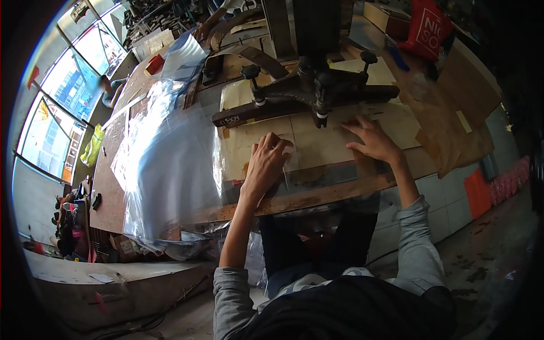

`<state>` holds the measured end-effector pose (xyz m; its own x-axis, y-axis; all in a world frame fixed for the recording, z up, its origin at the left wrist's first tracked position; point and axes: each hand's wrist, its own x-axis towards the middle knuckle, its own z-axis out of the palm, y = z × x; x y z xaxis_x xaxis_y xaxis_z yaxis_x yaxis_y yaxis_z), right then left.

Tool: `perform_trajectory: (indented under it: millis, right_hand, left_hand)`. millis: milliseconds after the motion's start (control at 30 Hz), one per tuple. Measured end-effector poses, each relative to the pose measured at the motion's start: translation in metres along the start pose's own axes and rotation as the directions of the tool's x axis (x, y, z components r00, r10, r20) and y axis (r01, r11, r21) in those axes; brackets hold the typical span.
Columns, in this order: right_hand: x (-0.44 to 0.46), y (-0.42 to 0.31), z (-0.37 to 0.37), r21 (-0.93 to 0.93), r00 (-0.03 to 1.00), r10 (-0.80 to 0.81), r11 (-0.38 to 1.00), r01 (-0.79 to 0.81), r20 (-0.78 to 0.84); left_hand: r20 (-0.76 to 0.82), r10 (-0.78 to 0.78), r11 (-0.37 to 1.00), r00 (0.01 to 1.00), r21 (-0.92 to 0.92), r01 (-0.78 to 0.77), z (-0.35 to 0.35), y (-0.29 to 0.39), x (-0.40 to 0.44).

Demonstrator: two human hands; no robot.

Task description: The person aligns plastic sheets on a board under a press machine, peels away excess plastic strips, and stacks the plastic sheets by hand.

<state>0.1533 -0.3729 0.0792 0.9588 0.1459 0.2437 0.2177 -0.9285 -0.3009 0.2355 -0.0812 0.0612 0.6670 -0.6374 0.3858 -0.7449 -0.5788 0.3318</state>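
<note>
My left hand (265, 161) is over the pale board (317, 150) at the bench's front. Its fingers are curled in towards the thumb; whatever they may pinch is too thin to make out. To the right, my right hand (375, 140) hovers at the same board, thumb and fingers spread, holding nothing I can see. Just beyond both hands stands a dark metal press head (320, 85) with a long bar (238, 117) across the board. Left of my left hand lies a stack of clear plastic sheets (175, 164), shiny with glare.
The wooden bench edge (317, 195) runs before my legs. A red bag (429, 28) and a cardboard box (386, 20) sit at the back right. Brown paper (447, 122) overhangs the right side. Another person's arm (211, 24) reaches in at the back; someone else (110, 90) is by the windows.
</note>
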Motion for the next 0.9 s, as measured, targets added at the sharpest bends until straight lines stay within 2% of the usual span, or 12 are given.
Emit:
perform_trajectory:
  millis: [167,267,333,367,500,533,633,667,733,767,800,900]
  right_hand:
    - [-0.001,-0.003,-0.001,-0.150,0.999,-0.042,0.988,0.038,-0.024]
    - [-0.012,-0.013,-0.007,-0.292,0.999,-0.028,0.956,0.032,0.018]
    - [-0.028,-0.010,-0.004,-0.398,1.000,-0.026,0.917,0.028,0.009]
    - [-0.038,-0.011,-0.006,-0.350,0.999,-0.014,0.937,-0.004,-0.048]
    - [-0.067,-0.011,-0.015,-0.207,0.976,0.059,0.973,-0.103,-0.212]
    - [-0.072,-0.008,-0.013,-0.185,0.969,0.077,0.975,-0.123,-0.237]
    - [-0.078,-0.001,0.007,0.074,0.918,0.268,0.964,-0.257,-0.293]
    - [-0.079,-0.001,0.008,0.091,0.902,0.312,0.950,-0.299,-0.300]
    - [-0.079,-0.001,0.010,0.130,0.865,0.397,0.918,-0.375,-0.307]
    - [-0.079,-0.001,0.010,0.134,0.854,0.390,0.921,-0.366,-0.344]
    - [-0.079,-0.001,0.010,0.139,0.842,0.382,0.924,-0.356,-0.381]
    - [-0.078,0.007,0.011,0.075,0.814,0.329,0.939,-0.335,-0.478]
  left_hand:
    - [-0.031,0.053,0.999,0.998,-0.009,-0.053,-0.005,0.009,-0.003]
    - [0.032,0.114,0.983,0.993,0.144,-0.117,-0.011,0.017,-0.009]
    - [0.014,0.168,0.976,0.986,0.138,-0.168,-0.011,0.016,-0.014]
    - [0.002,0.198,0.971,0.980,0.133,-0.196,-0.012,0.014,-0.016]
    - [0.011,0.021,0.999,1.000,-0.041,-0.020,-0.026,0.024,-0.024]
    - [0.043,0.059,0.998,0.997,0.033,-0.060,-0.024,0.018,-0.028]
    - [-0.033,-0.138,0.990,0.990,-0.025,0.137,-0.013,0.025,-0.025]
    - [-0.048,-0.197,0.977,0.979,-0.087,0.192,-0.010,0.023,-0.025]
    - [0.025,-0.273,0.955,0.962,-0.110,0.274,-0.015,0.024,-0.023]
    - [0.059,-0.311,0.941,0.949,-0.118,0.316,-0.017,0.024,-0.021]
    - [0.045,-0.300,0.947,0.953,-0.109,0.303,-0.017,0.024,-0.020]
    - [-0.060,-0.206,0.922,0.977,-0.345,0.173,-0.014,0.025,-0.020]
